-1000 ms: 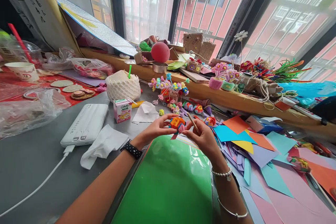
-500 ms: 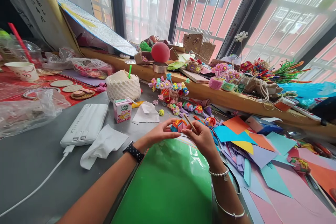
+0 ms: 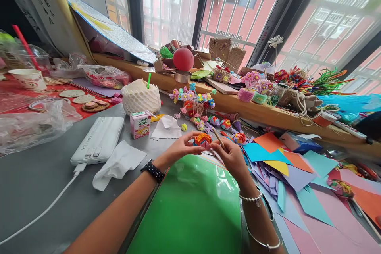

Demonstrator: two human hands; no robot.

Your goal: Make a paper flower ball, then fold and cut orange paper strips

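My left hand [image 3: 185,145] is closed round a small folded-paper ball [image 3: 203,140] in orange, blue and pink. Between the fingers of my right hand [image 3: 231,154] is a thin wooden stick [image 3: 218,137], slanting up to the left. My right fingertips also meet the pink right side of the paper ball. Both hands are held over the far end of a glossy green board [image 3: 190,206]. Behind them, several similar paper balls [image 3: 225,124] lie on the grey table.
To the left are a white power bank [image 3: 98,139] with a cable, crumpled tissue [image 3: 119,164], a drink carton [image 3: 140,125] and a netted coconut [image 3: 141,98]. Coloured paper sheets [image 3: 297,174] spread at the right. A wooden ledge [image 3: 220,89] with crafts runs along the windows.
The paper ball has turned in my left hand, so more of its orange side shows. My right fingertips have shifted slightly along its right side. The view has moved a little.
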